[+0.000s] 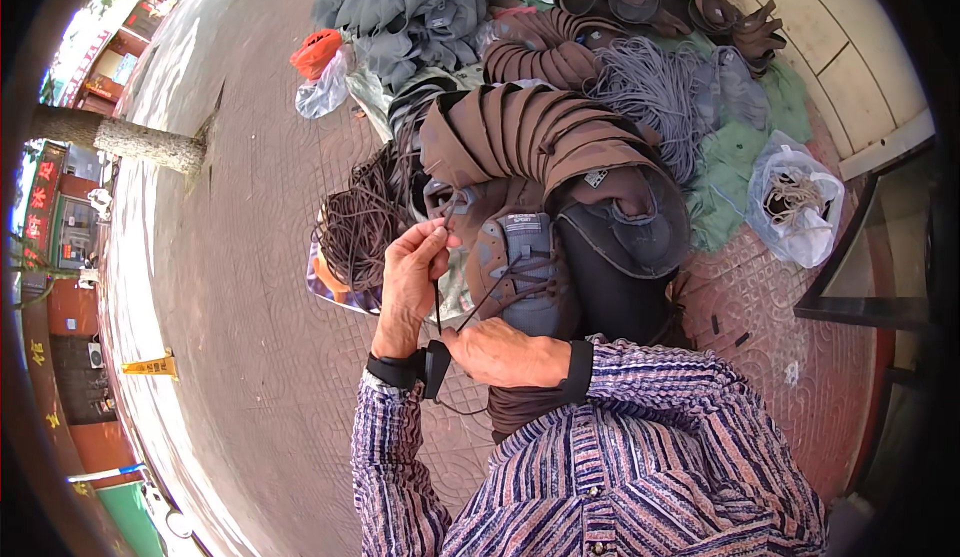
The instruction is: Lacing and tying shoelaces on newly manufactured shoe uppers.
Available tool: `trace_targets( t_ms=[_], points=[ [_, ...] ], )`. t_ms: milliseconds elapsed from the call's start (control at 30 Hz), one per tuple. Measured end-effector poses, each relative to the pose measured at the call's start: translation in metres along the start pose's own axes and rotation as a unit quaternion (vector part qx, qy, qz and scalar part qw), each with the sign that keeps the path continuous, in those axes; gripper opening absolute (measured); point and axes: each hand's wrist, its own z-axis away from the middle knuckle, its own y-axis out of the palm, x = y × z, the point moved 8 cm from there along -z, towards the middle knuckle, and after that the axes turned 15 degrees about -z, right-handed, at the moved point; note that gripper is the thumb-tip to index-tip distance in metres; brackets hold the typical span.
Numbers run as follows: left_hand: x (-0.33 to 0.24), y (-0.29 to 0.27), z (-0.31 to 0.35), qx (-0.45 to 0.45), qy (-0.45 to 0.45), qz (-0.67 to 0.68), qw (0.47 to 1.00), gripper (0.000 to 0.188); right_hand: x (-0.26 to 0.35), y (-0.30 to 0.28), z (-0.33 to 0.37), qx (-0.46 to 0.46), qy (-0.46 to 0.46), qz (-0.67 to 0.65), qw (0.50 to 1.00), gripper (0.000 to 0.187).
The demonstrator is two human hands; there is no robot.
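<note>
In front of me lies a brown and grey shoe upper (527,302), its dark brown shoelace (495,297) threaded across the front. My left hand (412,267) is raised beside the upper, with thumb and fingers pinched on a thin dark lace end. Lower down and nearer to me, my right hand (508,353) is closed on the lace, its fingertips partly hidden. Between the two hands the lace hangs in thin lines. A curved stack of nested brown uppers (530,132) rests just beyond. A tangled bundle of brown laces (358,225) sits to the left of it.
Grey laces (655,97) lie in a heap on green cloth (735,177) at the right. Grey uppers (410,17) are piled at the back. A clear plastic bag (797,202) holds pale cords. A dark-framed glass panel (870,302) stands at the right, and a tree trunk (120,137) at the left.
</note>
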Motion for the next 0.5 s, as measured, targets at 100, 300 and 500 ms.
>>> trace_targets(
  t_ms=[100, 300, 500],
  points=[
    [0.004, 0.004, 0.004, -0.04, -0.033, -0.057, 0.997, 0.013, -0.001, -0.015, 0.007, 0.042, 0.066, -0.06, 0.995, 0.018],
    [0.016, 0.016, 0.003, 0.006, 0.0, -0.192, 0.981, 0.014, -0.07, -0.142, 0.028, -0.24, 0.168, -0.115, 0.949, 0.021],
    [0.02, 0.023, -0.004, 0.006, 0.004, -0.294, 0.956, 0.013, -0.093, -0.119, 0.021, -0.127, 0.297, -0.247, 0.914, 0.025]
  ],
)
